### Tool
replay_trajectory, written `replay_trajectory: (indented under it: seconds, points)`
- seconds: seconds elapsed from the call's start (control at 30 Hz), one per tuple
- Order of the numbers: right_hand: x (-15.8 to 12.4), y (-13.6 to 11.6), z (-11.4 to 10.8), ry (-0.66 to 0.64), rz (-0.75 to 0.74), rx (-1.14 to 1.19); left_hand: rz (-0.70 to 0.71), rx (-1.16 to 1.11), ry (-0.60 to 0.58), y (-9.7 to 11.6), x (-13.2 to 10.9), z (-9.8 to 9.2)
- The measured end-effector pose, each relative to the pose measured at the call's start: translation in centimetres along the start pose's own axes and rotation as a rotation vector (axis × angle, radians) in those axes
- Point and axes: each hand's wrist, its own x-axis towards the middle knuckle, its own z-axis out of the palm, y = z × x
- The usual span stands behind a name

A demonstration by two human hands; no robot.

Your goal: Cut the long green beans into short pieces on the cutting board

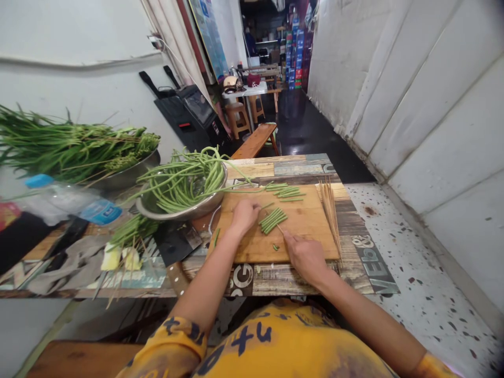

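On the wooden cutting board (252,245), a row of cut green bean pieces (273,220) lies side by side. My right hand (305,254) is closed around a thin bamboo skewer (280,229), whose visible end meets the near side of that row. My left hand (244,216) is pinched at the row's far left, with a single bean piece (267,205) sticking out from its fingertips. More cut bean pieces (289,192) lie at the back of the board, and a short bean end (275,247) rests near the front.
Loose skewers (329,218) lie along the board's right edge. Left of the board stand a metal bowl (179,214) of long beans and a basin (147,164) of leafy greens. A cleaver (177,244), a plastic bottle (94,207) and a grey cloth (71,265) lie at the left.
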Motion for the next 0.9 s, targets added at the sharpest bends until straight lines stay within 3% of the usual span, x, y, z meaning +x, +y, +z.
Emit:
replay_trajectory:
  seconds: [0.9]
  points:
    - [0.07,-0.32,-0.22,-0.035,0.008,-0.02,-0.036,0.044,-0.049,0.65,-0.07,-0.32]
